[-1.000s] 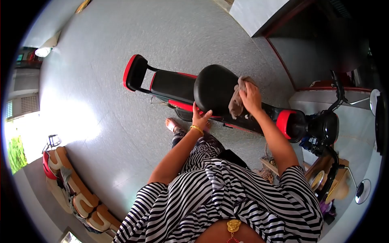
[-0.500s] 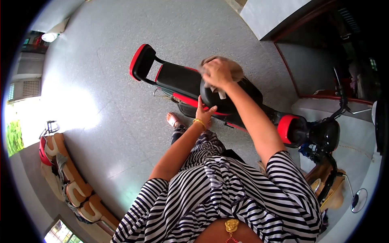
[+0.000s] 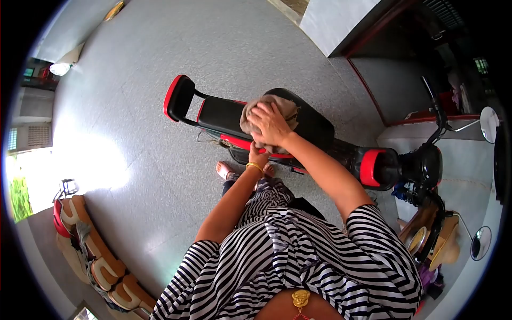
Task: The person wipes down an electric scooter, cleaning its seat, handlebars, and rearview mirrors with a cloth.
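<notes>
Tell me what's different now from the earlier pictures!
The right hand moved the cloth from the black seat's handlebar end to its rear end, keeping hold of it. The left hand stayed by the seat's near side, and the scooter stayed put.

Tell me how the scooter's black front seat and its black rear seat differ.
The broad, rounded black front seat is wider than the slim, boxy black rear seat. A brown cloth under the right hand covers part of the front seat, while most of the rear seat is bare. Red trim partly edges the rear seat; the front seat looks plain black. Both belong to one red-and-black scooter.
</notes>
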The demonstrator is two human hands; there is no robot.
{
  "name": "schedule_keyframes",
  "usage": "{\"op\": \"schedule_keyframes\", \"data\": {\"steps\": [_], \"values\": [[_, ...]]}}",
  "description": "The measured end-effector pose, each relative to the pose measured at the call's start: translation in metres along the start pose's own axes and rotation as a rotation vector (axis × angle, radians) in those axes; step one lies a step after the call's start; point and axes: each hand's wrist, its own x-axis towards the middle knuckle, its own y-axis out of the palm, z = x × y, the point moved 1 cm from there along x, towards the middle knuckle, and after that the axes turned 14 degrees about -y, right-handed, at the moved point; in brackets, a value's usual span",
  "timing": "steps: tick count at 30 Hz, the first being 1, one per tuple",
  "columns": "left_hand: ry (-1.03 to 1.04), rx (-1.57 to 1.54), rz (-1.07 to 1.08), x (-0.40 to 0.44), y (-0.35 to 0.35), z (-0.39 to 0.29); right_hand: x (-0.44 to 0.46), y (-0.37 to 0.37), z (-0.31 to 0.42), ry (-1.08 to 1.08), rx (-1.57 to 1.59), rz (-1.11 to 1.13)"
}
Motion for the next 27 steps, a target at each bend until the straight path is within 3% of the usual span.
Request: {"op": "schedule_keyframes", "data": {"steps": [1,2,3,5,9,12,17,19,20,23,27], "values": [[-0.038,-0.021,0.046,0.0,-0.001,-0.001,0.007,0.003,-0.008,0.054,-0.01,-0.002],[0.103,-0.125,0.069,0.005,-0.001,0.008,0.014,0.007,-0.019,0.132,0.005,-0.011],[0.096,-0.118,0.071,-0.01,0.001,-0.007,0.019,0.01,-0.032,0.213,0.02,-0.021],[-0.118,-0.033,-0.027,-0.054,0.006,-0.055,0.027,0.01,-0.055,0.37,0.013,0.013],[-0.132,0.025,0.011,-0.048,0.001,-0.057,0.009,0.008,-0.108,0.707,0.253,-0.013],[-0.158,0.045,0.025,-0.05,0.001,-0.062,-0.036,-0.011,-0.131,0.955,0.459,0.118],[-0.148,0.035,0.032,-0.05,0.003,-0.064,-0.141,-0.016,-0.141,1.024,0.475,0.042],[-0.174,0.074,0.072,-0.05,0.001,-0.07,-0.168,-0.025,-0.122,1.134,0.783,-0.106],[-0.19,0.089,0.076,-0.051,0.001,-0.071,-0.176,-0.026,-0.111,1.141,0.778,-0.113],[-0.195,0.08,0.074,-0.052,0.003,-0.072,-0.18,-0.038,-0.066,1.245,0.613,-0.414],[-0.184,-0.048,0.166,-0.048,-0.001,-0.063,-0.188,-0.008,-0.019,1.02,0.218,-0.6]]}}
